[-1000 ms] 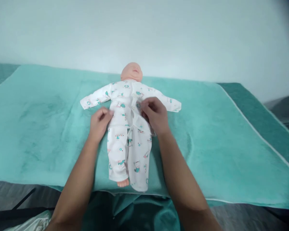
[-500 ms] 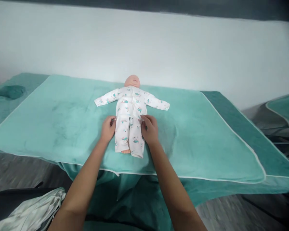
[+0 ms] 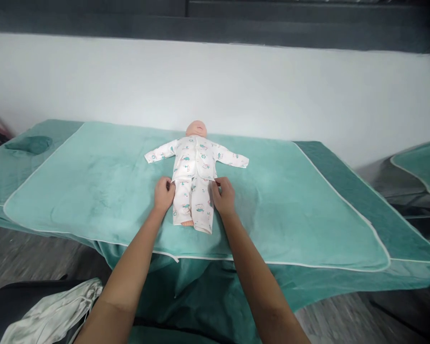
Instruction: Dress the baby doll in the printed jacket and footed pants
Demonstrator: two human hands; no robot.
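Note:
A baby doll lies on its back on a teal towel, dressed in a white printed shirt and matching trousers. One bare foot shows at the trouser hem. My left hand is closed on the trouser waist at the doll's left-hand side. My right hand pinches the waist on the other side. Both hands sit at hip level, one on each side of the doll.
A darker green cover lies under the towel. A white wall stands behind. A crumpled pale cloth lies at the lower left. Another teal cloth shows at the right edge.
My view has pulled back and up, so the doll looks smaller. My hands have moved from the shirt's lower front down to the trouser waist on both sides.

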